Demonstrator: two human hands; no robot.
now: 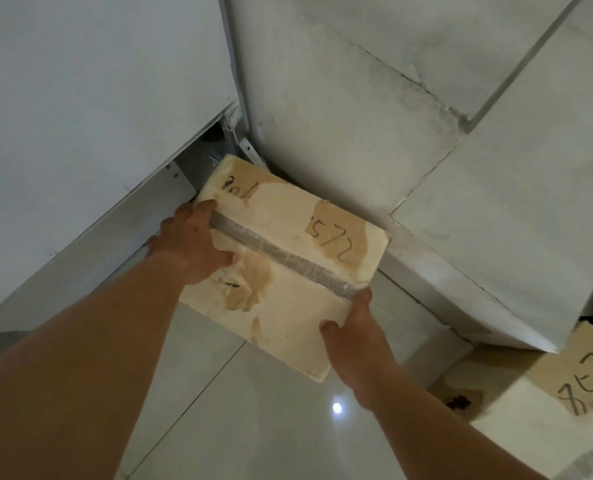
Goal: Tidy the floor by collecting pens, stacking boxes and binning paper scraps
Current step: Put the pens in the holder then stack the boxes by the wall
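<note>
Both hands are grasping the same box point(281, 216): the left hand point(194, 244) clasps its near-left edge with the thumb laid on the lid, and the right hand point(354, 337) holds the near-right corner, thumb on top and fingers out of sight beyond the side. The box, sealed with a strip of tape point(277, 254) that runs from one hand to the other, sits between the hands with its far corner pushed towards the angle where a white panel point(80, 98) meets the wall point(357, 116). Whether it rests on the floor point(253, 410) or hangs just above it cannot be told. A second box point(548, 410) lies apart, to the right of the right hand, so the stacking looks only begun, with this carton probably meant as the base or about to be carried over. No pens, paper scraps or bin appear here, so those parts of the job cannot be judged.
</note>
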